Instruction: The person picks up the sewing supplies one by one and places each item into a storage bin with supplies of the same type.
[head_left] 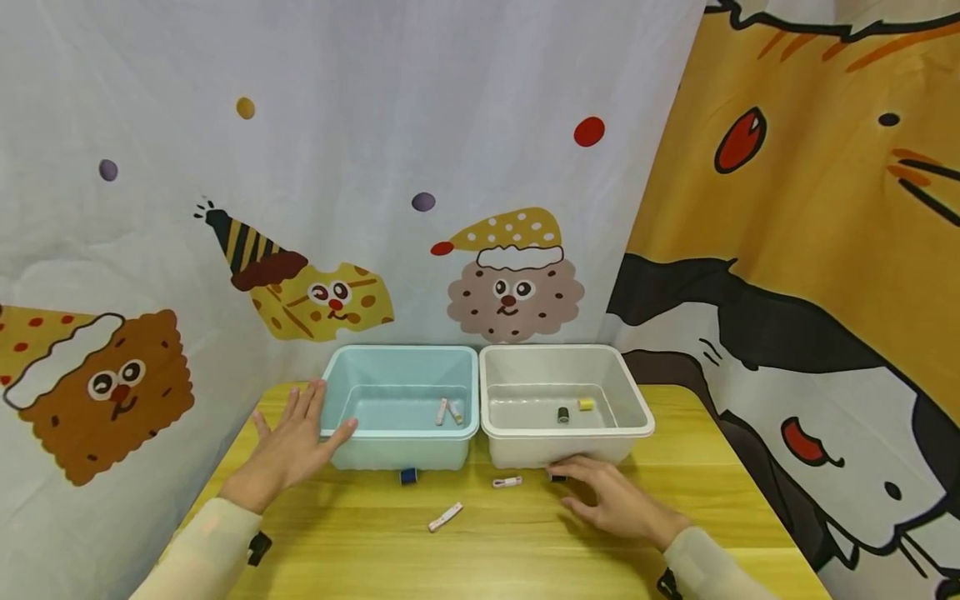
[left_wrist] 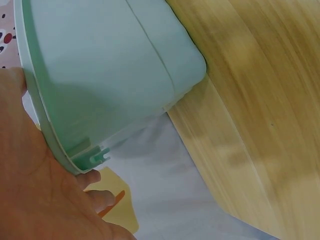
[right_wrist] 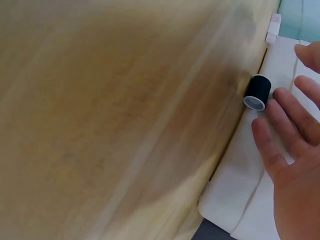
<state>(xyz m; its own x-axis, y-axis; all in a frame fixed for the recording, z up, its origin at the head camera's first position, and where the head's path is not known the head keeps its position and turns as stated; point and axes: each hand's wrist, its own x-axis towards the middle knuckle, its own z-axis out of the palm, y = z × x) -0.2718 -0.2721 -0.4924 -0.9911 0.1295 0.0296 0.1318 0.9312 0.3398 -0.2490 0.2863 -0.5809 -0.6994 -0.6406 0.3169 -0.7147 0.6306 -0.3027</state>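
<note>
My left hand [head_left: 288,446] rests on the left rim of the light-blue bin [head_left: 397,450], thumb over the front corner and fingers extended along the outside. Beside the front of the white bin [head_left: 555,450], my right hand [head_left: 622,504] reaches with spread, loosely bent fingers to a dark thread spool [right_wrist: 258,91]. Its fingertips are at the spool but do not close round it. To the left lies a folded white-and-pink strip [head_left: 507,482], with another such strip [head_left: 446,517] nearer me. A dark-blue thread spool [head_left: 408,476] lies before the blue bin.
Small white strips [head_left: 442,412] lie inside the blue bin. The white bin holds a dark spool [head_left: 563,415] and a yellow spool [head_left: 586,404]. Both bins stand side by side at the back of the wooden table [head_left: 525,558], against a printed curtain [head_left: 337,167].
</note>
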